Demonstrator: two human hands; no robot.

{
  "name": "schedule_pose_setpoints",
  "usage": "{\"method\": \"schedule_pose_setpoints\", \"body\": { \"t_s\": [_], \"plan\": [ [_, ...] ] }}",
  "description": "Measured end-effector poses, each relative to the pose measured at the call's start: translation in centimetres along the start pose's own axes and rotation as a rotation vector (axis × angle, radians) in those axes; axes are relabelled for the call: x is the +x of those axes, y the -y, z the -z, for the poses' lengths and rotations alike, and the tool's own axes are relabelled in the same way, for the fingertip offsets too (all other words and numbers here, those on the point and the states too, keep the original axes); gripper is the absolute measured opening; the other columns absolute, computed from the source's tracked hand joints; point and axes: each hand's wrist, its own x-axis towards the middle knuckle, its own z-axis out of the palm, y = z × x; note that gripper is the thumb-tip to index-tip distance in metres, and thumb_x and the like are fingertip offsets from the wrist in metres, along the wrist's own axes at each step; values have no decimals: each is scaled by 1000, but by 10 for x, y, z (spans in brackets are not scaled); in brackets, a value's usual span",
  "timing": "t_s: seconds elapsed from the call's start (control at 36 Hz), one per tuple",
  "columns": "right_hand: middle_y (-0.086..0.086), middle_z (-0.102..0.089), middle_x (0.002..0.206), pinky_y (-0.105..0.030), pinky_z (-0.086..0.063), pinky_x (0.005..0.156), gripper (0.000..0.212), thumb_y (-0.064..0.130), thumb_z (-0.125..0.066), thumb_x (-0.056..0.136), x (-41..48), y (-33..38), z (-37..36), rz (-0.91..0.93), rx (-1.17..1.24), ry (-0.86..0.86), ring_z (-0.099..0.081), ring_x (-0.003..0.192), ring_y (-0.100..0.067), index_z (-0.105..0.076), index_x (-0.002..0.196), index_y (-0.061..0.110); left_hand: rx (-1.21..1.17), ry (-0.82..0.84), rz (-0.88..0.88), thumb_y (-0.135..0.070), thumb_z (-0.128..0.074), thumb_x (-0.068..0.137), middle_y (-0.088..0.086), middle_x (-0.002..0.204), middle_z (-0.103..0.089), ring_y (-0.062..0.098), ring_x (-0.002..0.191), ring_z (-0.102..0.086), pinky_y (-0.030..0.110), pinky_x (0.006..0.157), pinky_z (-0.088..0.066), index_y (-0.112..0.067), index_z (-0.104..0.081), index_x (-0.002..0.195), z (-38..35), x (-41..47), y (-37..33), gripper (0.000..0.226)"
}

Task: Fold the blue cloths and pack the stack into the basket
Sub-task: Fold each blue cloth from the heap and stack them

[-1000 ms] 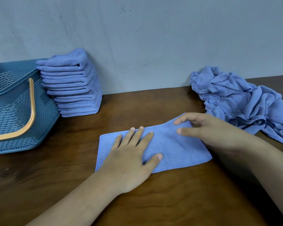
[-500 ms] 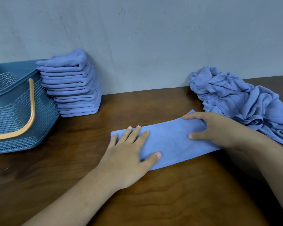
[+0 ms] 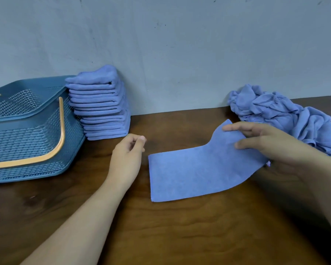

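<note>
The left hand has been taken off the folded cloth and is now held just left of it, over the table, with its fingers loosely curled and nothing in them. The cloth's right end has been raised and is gripped by the right hand, apparently pinched, though the fingers beneath are hidden. Its left part is laid flat. The stack of folded cloths is set far left against the wall, just beside the basket. The unfolded heap is seen far right.
</note>
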Motion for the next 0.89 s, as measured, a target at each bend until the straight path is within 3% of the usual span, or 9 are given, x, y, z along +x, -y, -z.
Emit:
{"method": "schedule_pose_setpoints", "body": {
  "t_s": [0.08,0.19,0.25,0.31,0.39,0.67,0.75,0.83,0.89],
  "plan": [
    [8,-79,111,-8,-48,54,46,0,-60,100,0,23,-9,15,-14,16,-70,69,9,-73,123,37,-5,39,-55,-37,-49,109,-2,74,-66,9,71,-63,24,66,-45,-30,-71,94,-2,-1,-3,28],
    [13,-73,127,-27,-56,98,47,3,-59,99,8,49,-32,-12,-18,100,-69,115,-5,-76,122,40,-4,113,-92,-36,-44,111,2,69,-68,10,66,-64,24,65,-47,-29,-71,92,-3,-2,0,34],
    [17,-69,130,-33,-55,104,46,5,-60,97,14,55,-47,-9,-64,94,-68,116,-5,-77,119,43,-31,130,-76,-36,-42,112,3,68,-69,9,59,-61,27,62,-47,-28,-71,92,-3,0,2,36],
    [10,-71,123,-28,-60,87,46,7,-60,97,19,57,-65,-12,-85,122,-69,102,-7,-76,120,44,-67,136,-49,-33,-41,113,5,68,-70,11,53,-58,28,57,-49,-25,-70,93,-3,1,3,36],
    [-9,-61,96,-25,-51,58,47,5,-57,97,23,54,-91,-55,-37,181,-55,76,-18,-72,128,38,-130,148,-16,-29,-40,112,6,70,-73,19,53,-62,27,52,-47,-20,-68,96,-3,2,4,34],
    [-3,-59,84,-26,-50,61,50,3,-56,98,23,20,-133,-39,114,177,-50,75,-19,-68,134,37,-80,190,39,-29,-35,113,-3,78,-78,17,61,-69,26,55,-51,-27,-62,108,-7,7,6,28],
    [-4,-68,93,-25,-53,64,48,7,-58,100,23,21,-132,-27,143,191,-58,79,-17,-66,138,36,-77,186,29,-29,-34,114,-3,78,-78,15,62,-69,25,56,-52,-28,-62,109,-8,7,7,28],
    [7,-72,129,-30,-59,72,51,10,-62,104,20,20,-127,-10,248,281,-72,107,-16,-57,147,38,-95,170,29,-29,-36,113,-1,79,-77,16,62,-68,25,55,-52,-27,-62,109,-9,8,8,27],
    [11,-68,138,-36,-63,75,53,13,-63,105,19,20,-120,11,364,309,-73,115,-24,-53,149,40,-101,146,45,-33,-39,112,1,82,-75,17,61,-69,27,56,-54,-27,-63,108,-9,8,7,26]
  ]
}}
